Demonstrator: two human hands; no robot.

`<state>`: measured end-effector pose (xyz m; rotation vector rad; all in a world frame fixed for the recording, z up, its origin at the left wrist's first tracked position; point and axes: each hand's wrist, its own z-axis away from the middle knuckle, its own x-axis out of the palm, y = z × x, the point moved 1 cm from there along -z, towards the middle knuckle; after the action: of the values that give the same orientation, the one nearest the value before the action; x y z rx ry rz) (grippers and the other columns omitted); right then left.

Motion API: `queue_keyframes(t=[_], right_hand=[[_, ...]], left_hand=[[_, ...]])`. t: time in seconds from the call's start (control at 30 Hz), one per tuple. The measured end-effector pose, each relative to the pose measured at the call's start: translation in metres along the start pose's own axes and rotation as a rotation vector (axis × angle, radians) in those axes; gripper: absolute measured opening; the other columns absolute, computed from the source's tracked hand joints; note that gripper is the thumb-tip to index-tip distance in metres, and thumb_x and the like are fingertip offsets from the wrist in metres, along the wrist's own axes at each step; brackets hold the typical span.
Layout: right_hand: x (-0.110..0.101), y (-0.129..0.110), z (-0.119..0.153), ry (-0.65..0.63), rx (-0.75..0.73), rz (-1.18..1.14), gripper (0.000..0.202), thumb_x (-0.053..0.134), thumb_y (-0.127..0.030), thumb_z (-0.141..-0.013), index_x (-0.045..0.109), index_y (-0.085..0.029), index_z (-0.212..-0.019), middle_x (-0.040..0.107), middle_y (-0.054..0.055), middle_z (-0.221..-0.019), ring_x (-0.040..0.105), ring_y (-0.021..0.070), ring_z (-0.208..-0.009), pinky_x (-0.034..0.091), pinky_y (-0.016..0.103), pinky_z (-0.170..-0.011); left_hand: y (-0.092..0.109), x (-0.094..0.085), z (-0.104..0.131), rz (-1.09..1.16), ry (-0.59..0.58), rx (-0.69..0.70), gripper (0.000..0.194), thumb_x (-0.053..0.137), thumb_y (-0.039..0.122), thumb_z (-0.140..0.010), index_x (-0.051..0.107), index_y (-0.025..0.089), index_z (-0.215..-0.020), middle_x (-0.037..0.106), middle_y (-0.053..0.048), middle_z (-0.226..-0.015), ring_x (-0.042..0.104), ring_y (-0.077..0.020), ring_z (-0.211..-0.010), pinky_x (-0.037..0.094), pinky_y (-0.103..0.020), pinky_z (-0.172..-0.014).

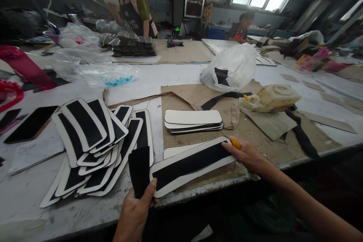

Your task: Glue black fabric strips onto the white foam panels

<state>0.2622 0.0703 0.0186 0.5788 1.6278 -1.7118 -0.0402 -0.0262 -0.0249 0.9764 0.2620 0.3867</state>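
Observation:
A long white panel with rounded corners (198,175) is held tilted over the table's front edge, a black strip (193,162) lying along it. My left hand (134,210) is closed on its left end, thumb on top, and also grips a bundle of black fabric strips (138,168). At the panel's right end my right hand (248,155) pinches the corner; something yellow (235,143) shows at its fingers, kind unclear. Behind lies a small stack of white panels (193,116), with another panel (176,152) partly hidden. A loose pile of black-striped panels (85,126) lies left.
Brown cardboard (181,96) covers part of the white table. A yellowish plastic bottle (279,97) lies on its side, right. Behind are a clear plastic bag (232,64) and dark stacked pieces (133,47). A phone (32,124) lies left. Two people (136,11) are across the table.

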Motion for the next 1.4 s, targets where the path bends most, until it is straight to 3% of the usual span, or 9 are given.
queue_keyframes(t=[0.17,0.37,0.5,0.6,0.77,1.0,1.17,1.27,1.4], right_hand=[[-0.004,-0.004,0.004,0.065,0.008,0.031,0.039,0.045,-0.056,-0.080,0.044,-0.022,-0.062,0.041,-0.005,-0.056,0.040,0.0117,-0.052,0.035,0.024,-0.050],[-0.007,0.003,0.007,0.034,0.102,-0.006,0.041,0.049,-0.060,-0.077,0.048,-0.022,-0.061,0.043,-0.004,-0.052,0.041,0.0115,-0.049,0.035,0.024,-0.047],[-0.005,0.007,0.009,0.012,0.205,-0.099,0.042,0.050,-0.061,-0.076,0.047,-0.022,-0.063,0.043,-0.004,-0.053,0.039,0.0110,-0.048,0.033,0.024,-0.045],[-0.004,0.005,0.011,-0.035,0.204,-0.199,0.041,0.051,-0.060,-0.076,0.046,-0.021,-0.064,0.042,-0.004,-0.055,0.037,0.0101,-0.048,0.032,0.023,-0.043],[-0.005,0.002,0.013,-0.093,0.199,-0.342,0.037,0.052,-0.056,-0.078,0.047,-0.020,-0.068,0.040,-0.006,-0.056,0.037,0.0088,-0.048,0.031,0.021,-0.043],[-0.007,0.000,0.014,-0.114,0.169,-0.339,0.035,0.052,-0.054,-0.078,0.049,-0.020,-0.071,0.047,-0.004,-0.063,0.044,0.0105,-0.054,0.037,0.022,-0.048],[-0.009,0.001,0.015,-0.081,0.156,-0.333,0.036,0.055,-0.055,-0.076,0.051,-0.019,-0.070,0.048,-0.004,-0.063,0.047,0.0115,-0.058,0.041,0.023,-0.055],[-0.009,0.003,0.017,-0.143,0.231,-0.468,0.037,0.057,-0.056,-0.075,0.048,-0.020,-0.072,0.044,-0.005,-0.061,0.042,0.0092,-0.053,0.037,0.021,-0.048],[-0.009,0.003,0.020,-0.221,0.324,-0.696,0.039,0.059,-0.057,-0.074,0.045,-0.021,-0.076,0.036,-0.007,-0.058,0.031,0.0060,-0.044,0.025,0.019,-0.040]], left_hand=[[-0.001,0.005,0.004,0.027,-0.046,0.064,0.036,0.070,0.047,-0.066,0.058,0.015,-0.077,0.056,0.003,-0.057,0.048,-0.0101,-0.050,0.042,-0.022,-0.049],[0.013,0.013,0.013,0.116,0.031,0.018,0.040,0.077,0.043,-0.056,0.060,0.012,-0.074,0.057,0.001,-0.058,0.046,-0.0086,-0.046,0.039,-0.021,-0.043],[0.016,0.014,0.016,0.152,-0.021,0.003,0.037,0.077,0.039,-0.057,0.062,0.010,-0.075,0.061,-0.001,-0.061,0.050,-0.0098,-0.050,0.039,-0.020,-0.045],[0.015,0.012,0.017,0.173,-0.046,0.007,0.037,0.076,0.039,-0.060,0.064,0.011,-0.081,0.064,-0.002,-0.066,0.054,-0.0119,-0.055,0.041,-0.021,-0.046],[0.014,0.011,0.014,0.169,0.027,-0.048,0.043,0.078,0.038,-0.058,0.064,0.015,-0.092,0.068,-0.002,-0.071,0.060,-0.0157,-0.060,0.048,-0.025,-0.053],[0.016,0.017,0.014,0.185,0.091,-0.065,0.034,0.078,0.037,-0.057,0.065,0.017,-0.082,0.067,-0.002,-0.066,0.059,-0.0156,-0.054,0.046,-0.025,-0.049],[0.022,0.021,0.018,0.188,0.158,-0.076,0.040,0.081,0.038,-0.049,0.063,0.015,-0.075,0.058,0.003,-0.052,0.049,-0.0107,-0.044,0.039,-0.021,-0.040],[0.023,0.020,0.020,0.220,0.121,-0.126,0.040,0.083,0.038,-0.047,0.061,0.014,-0.071,0.057,0.003,-0.048,0.049,-0.0109,-0.042,0.038,-0.021,-0.039],[0.022,0.018,0.021,0.339,0.056,-0.189,0.042,0.082,0.029,-0.051,0.063,0.017,-0.086,0.064,0.001,-0.061,0.056,-0.0130,-0.047,0.045,-0.023,-0.045]])
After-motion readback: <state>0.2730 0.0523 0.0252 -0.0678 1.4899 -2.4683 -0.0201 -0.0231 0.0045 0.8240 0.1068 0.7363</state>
